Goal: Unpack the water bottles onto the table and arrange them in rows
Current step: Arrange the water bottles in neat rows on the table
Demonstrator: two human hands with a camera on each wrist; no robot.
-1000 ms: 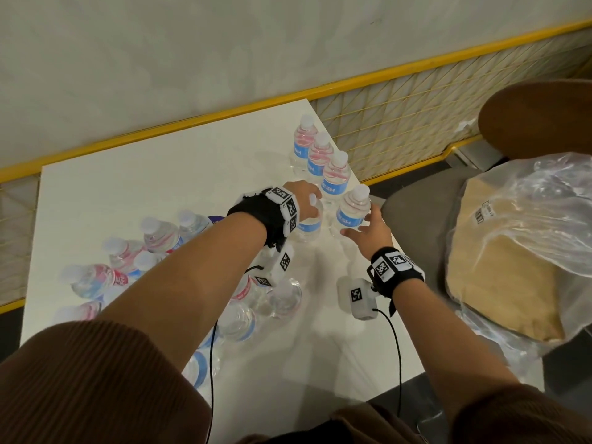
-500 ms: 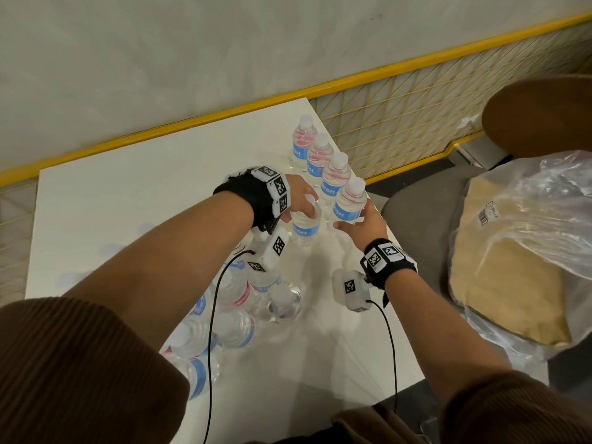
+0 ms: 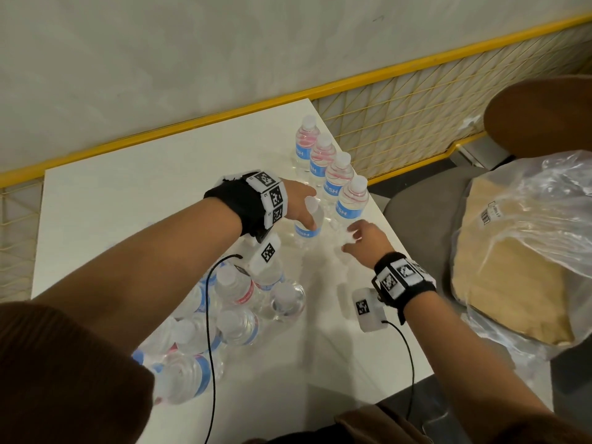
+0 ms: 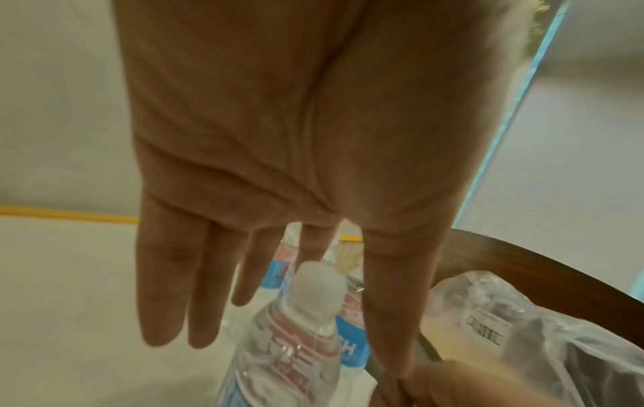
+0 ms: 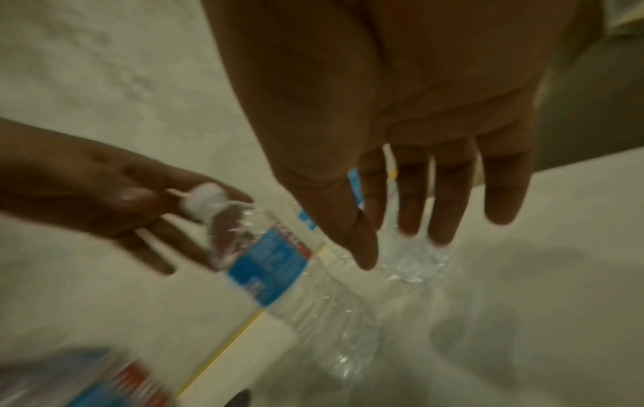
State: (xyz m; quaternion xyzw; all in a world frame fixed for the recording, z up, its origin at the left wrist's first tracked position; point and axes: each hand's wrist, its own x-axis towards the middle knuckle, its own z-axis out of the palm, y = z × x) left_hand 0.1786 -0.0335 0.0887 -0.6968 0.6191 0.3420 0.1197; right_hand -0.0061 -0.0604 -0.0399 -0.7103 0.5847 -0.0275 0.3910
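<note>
Four upright water bottles form a row (image 3: 328, 169) along the right edge of the white table (image 3: 144, 203). My left hand (image 3: 304, 213) hovers over a fifth bottle (image 3: 306, 233) standing just left of the row's near end. Its fingers (image 4: 167, 289) are straight, and the white cap (image 4: 315, 286) touches them from below. My right hand (image 3: 355, 238) is open beside the nearest row bottle (image 3: 350, 200) and holds nothing. A cluster of loose bottles (image 3: 237, 315), some lying down, sits near me on the left, partly hidden by my left arm.
On a chair seat right of the table lies a clear plastic bag (image 3: 528, 225) with cardboard inside. A yellow mesh railing (image 3: 416, 116) runs behind the table under a pale wall. The brown chair back (image 3: 544, 113) is at far right.
My right hand has let go of the nearest bottle in the row and drawn back toward me. My left hand stays at its bottle, with the fingers now straightened.
</note>
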